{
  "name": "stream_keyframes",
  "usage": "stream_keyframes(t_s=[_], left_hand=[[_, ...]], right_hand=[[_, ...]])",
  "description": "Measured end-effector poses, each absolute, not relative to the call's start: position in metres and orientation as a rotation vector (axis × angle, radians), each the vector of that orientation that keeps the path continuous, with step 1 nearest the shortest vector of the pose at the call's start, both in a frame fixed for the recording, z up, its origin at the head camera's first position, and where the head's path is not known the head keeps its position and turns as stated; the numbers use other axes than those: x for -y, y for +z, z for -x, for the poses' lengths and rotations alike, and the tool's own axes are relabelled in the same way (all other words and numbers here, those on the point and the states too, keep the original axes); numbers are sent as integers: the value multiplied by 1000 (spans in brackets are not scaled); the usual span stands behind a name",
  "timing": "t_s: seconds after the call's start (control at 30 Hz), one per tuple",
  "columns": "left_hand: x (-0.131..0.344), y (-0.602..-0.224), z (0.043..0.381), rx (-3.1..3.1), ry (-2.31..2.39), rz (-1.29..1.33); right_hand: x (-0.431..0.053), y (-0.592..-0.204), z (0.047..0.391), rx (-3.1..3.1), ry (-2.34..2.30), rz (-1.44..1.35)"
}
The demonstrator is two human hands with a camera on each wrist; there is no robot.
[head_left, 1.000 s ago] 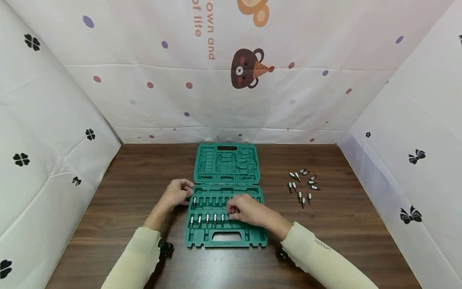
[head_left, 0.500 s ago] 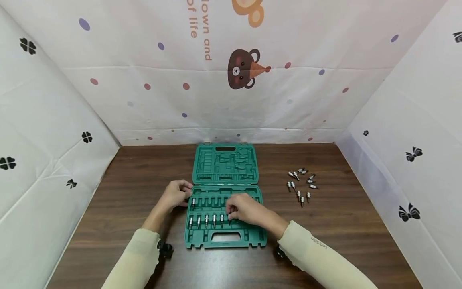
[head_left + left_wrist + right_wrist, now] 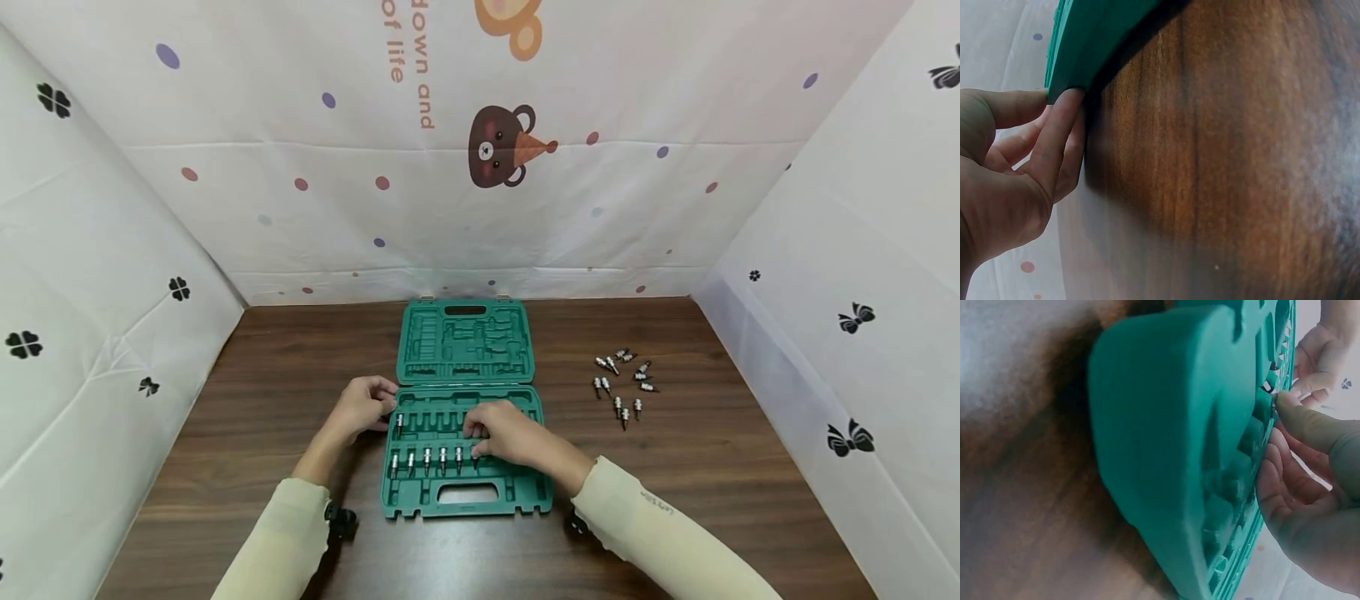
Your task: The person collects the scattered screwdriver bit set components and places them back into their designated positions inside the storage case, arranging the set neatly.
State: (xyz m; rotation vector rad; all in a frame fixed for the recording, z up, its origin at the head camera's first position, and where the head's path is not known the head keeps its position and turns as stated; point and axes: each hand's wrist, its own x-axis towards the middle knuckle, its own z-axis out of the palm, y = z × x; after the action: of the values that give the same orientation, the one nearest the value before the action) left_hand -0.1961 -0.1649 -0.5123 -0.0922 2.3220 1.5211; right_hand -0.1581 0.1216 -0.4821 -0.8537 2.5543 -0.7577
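An opened green tool case [image 3: 467, 488] lies on the table, its lid folded back toward the wall. My left hand [image 3: 363, 405] pinches the case's left edge between thumb and fingers; the left wrist view shows the same hand [image 3: 1029, 147] gripping a green corner [image 3: 1075, 56]. Over the lower row, my right hand [image 3: 501, 432] presses its thumb on a bit socket [image 3: 475, 459] in its slot. In the right wrist view the thumb [image 3: 1310, 425] reaches the slots and the other fingers bend apart from it. Several bit sockets [image 3: 427, 461] fill slots on the left; one bit socket [image 3: 399, 425] sits in the upper row.
Several loose bit sockets [image 3: 625, 417] lie scattered on the brown wooden table [image 3: 630, 483] right of the case. A patterned cloth wall [image 3: 315, 225] stands behind the table, with white cloth on both sides.
The view has shifted slightly, moving the scene a little left. My right thumb stays at the same slot, while the fingers have moved slightly off the bit socket. My left hand keeps its hold.
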Motion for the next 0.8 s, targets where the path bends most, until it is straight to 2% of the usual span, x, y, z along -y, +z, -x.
stream_keyframes(t_s=[0.8], left_hand=[[165, -511, 197, -2311, 1527, 95]], right_hand=[[-125, -484, 165, -2491, -833, 882]])
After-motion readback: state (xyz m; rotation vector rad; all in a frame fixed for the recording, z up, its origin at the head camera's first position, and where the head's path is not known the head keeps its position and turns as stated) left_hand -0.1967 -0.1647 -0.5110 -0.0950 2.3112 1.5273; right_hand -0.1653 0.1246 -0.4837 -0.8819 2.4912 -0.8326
